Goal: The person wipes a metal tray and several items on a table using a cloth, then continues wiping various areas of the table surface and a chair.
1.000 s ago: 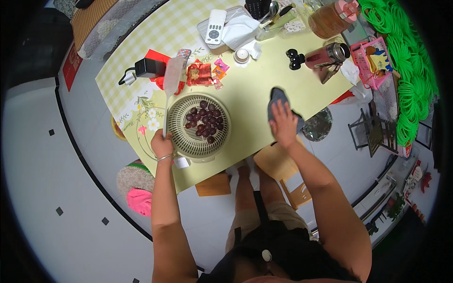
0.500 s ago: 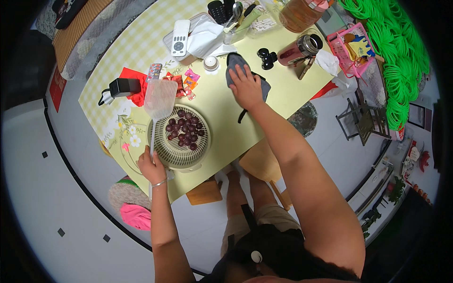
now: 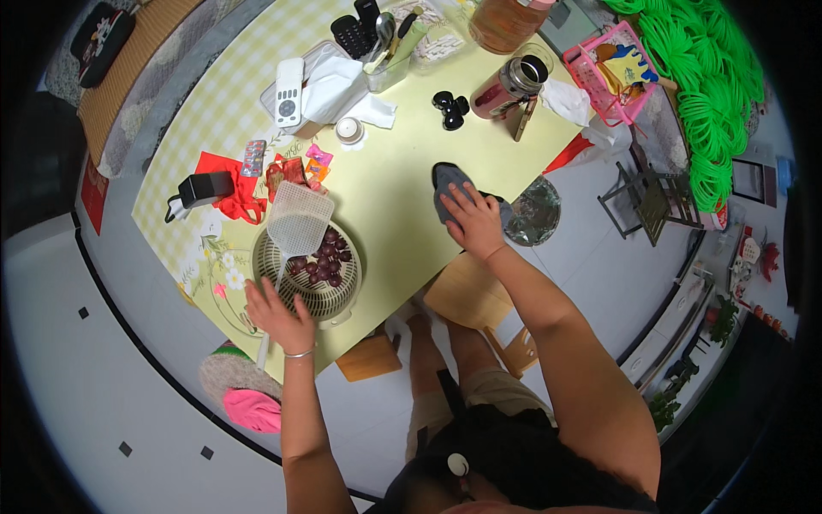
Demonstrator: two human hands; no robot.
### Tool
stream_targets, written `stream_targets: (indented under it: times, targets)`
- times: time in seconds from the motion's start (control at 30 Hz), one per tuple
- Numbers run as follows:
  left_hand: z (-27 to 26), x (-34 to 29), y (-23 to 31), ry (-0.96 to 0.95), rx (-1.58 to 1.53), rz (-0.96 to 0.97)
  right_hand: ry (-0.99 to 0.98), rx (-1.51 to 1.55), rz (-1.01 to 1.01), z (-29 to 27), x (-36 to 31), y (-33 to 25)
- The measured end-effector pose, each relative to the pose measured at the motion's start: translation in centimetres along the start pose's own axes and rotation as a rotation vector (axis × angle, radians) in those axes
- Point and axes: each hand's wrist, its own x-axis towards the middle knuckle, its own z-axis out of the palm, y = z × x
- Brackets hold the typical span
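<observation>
Head view: the work in hand seems to be moving a grey cloth (image 3: 445, 180) on the table (image 3: 394, 210) with the right grip (image 3: 473, 221).
Cloth: it lies under the fingers of the right grip; one part shows ahead of the fingertips, another comes out to the right of this grip, close to the table's edge.
Good stroke: in my judgement, the palm should press evenly and the cloth stay spread, so no corner folds under; near the edge, a stroke inward looks safer.
Obstacles: the black hair clip (image 3: 450, 116) and the dark red bottle (image 3: 495, 96) are ahead of the right grip, apart from it; it seems wise to stop before them.
Swatter: the white swatter (image 3: 300, 218) has its head ahead of the left grip (image 3: 282, 321), overlapping in view the basket (image 3: 321, 301) of grapes (image 3: 327, 265); a firmer hold on the handle would probably steady it.
Right pose: fingers apart, laid over the cloth, not clamped; the forearm comes obliquely from lower right.
Left pose: fingers apart, thumb away from them; the handle passes beneath, and whether they touch I cannot tell. The forearm is nearly straight upward.
</observation>
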Motion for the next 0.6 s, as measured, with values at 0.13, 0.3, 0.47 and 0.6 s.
stream_targets:
  times: [0.13,0.3,0.47,0.6]
  targets:
    - [0.1,1.9,6.4,-0.024,-0.088,0.264,0.115,-0.019,0.233,0.6,1.3,0.4]
    - [3.6,5.7,15.3,-0.148,-0.346,0.402,0.197,-0.095,0.451,2.0,2.6,-0.3]
    - [7.8,12.1,24.4,-0.240,-0.522,0.396,0.225,-0.104,0.443,3.0,2.6,-0.2]
    - [13.2,15.6,29.5,-0.137,-0.549,0.439,0.238,-0.118,0.427,4.0,2.0,0.6]
